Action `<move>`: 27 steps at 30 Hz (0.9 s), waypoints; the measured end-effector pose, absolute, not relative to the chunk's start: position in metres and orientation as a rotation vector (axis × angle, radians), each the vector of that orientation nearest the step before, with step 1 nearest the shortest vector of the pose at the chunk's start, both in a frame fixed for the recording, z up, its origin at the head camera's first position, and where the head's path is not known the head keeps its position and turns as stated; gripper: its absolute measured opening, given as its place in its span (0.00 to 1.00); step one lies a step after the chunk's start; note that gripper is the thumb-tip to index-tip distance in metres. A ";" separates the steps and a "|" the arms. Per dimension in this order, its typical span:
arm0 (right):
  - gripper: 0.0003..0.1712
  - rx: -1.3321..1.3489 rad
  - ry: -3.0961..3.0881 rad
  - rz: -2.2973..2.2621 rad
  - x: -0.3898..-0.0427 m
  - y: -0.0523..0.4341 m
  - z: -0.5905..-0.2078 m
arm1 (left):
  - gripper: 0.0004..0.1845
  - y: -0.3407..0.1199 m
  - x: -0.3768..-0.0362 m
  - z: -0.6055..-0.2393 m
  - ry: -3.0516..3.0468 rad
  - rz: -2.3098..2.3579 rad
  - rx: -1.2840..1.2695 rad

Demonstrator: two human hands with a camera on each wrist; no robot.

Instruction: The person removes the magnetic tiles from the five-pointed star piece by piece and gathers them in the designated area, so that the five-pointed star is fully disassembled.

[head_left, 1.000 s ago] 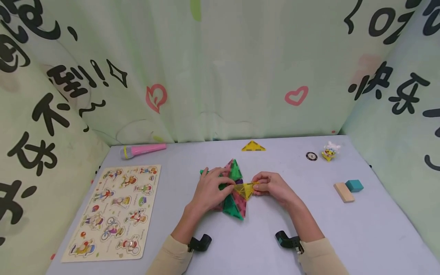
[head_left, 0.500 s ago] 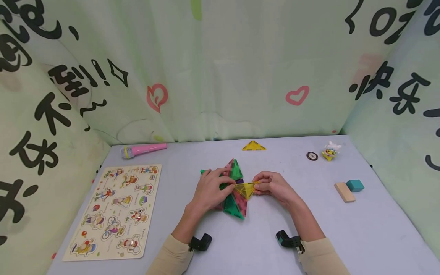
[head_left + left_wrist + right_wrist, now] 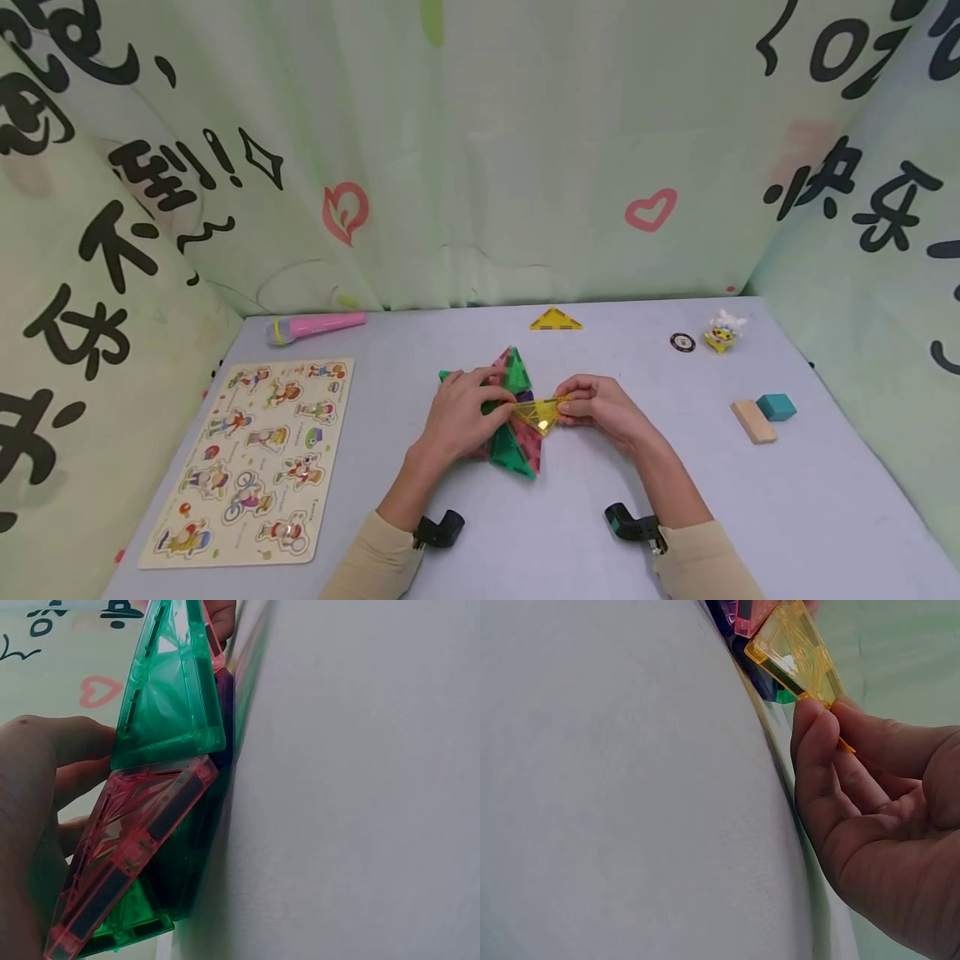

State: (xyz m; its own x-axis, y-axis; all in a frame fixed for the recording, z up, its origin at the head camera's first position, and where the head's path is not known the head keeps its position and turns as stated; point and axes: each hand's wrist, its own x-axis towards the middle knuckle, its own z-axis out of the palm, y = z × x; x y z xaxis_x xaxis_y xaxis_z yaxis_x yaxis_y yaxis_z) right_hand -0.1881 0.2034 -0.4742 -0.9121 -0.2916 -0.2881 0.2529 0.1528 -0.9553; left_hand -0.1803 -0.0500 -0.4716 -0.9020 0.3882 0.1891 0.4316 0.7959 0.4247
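1 translucent yellow triangle [image 3: 799, 656], right fingers [image 3: 817, 746] pinching, glossy tiles [image 3: 169, 690]

Tiles [image 3: 510, 454] bar the right grip [image 3: 600, 408] leftward; rightward, room reaches wooden block [image 3: 753, 422].

left grip [image 3: 467, 414] palm-down, fingers [image 3: 491, 392] curled; right grip [image 3: 602, 409] pinches at the fingertips [image 3: 819, 733].

Place: a curtained play booth
Curtains [image 3: 525, 150]: pale green, with hearts [image 3: 651, 226] and black writing [image 3: 152, 175], across the upper frame
Table [image 3: 547, 533]: white, toy microphone [image 3: 318, 327] at left, picture board [image 3: 258, 462] lower left
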 end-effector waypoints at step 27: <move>0.14 0.079 2.009 -1.929 -0.194 0.226 -0.476 | 0.11 -0.051 -0.181 -0.471 -2.866 -0.736 -0.703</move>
